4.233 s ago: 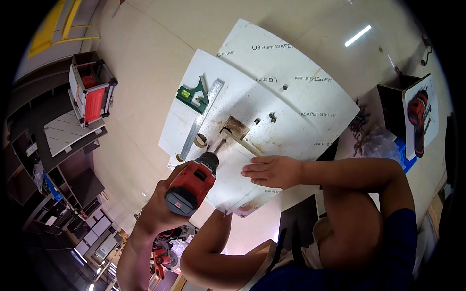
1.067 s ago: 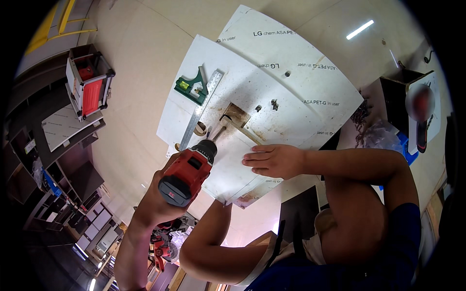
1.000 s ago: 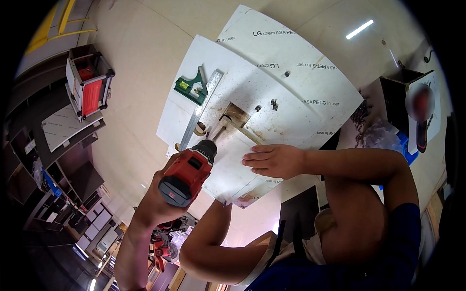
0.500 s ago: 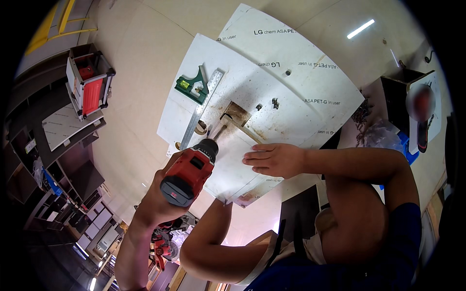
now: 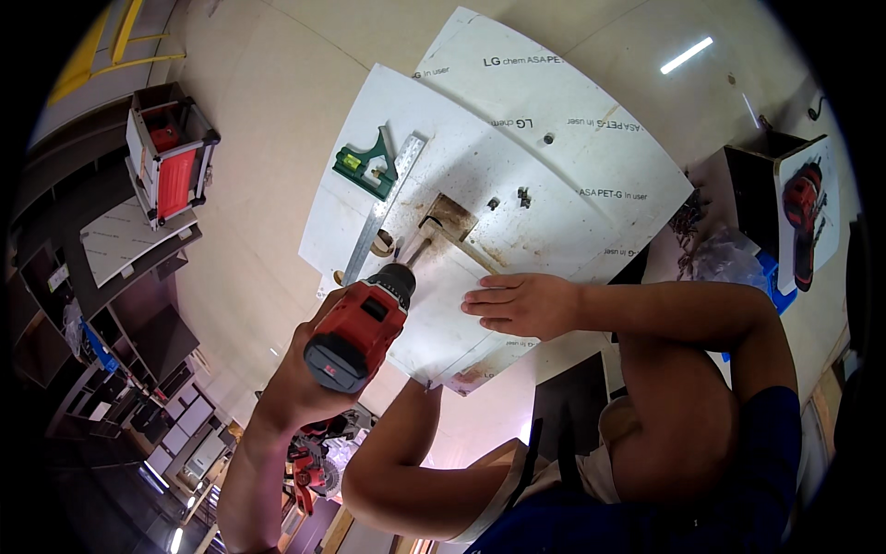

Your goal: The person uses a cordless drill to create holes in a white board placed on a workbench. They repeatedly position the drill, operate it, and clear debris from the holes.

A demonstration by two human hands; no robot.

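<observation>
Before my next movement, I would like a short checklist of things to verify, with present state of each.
1. Left hand closed around the red drill: ok.
2. Right hand flat on the white boards, clear of the drill bit: ok.
3. Boards free of loose things: not ok; the steel ruler, green square head and small dark pieces lie there.
4. Bit tip touching the surface: cannot tell.
5. Bit not turning: cannot tell.
</observation>
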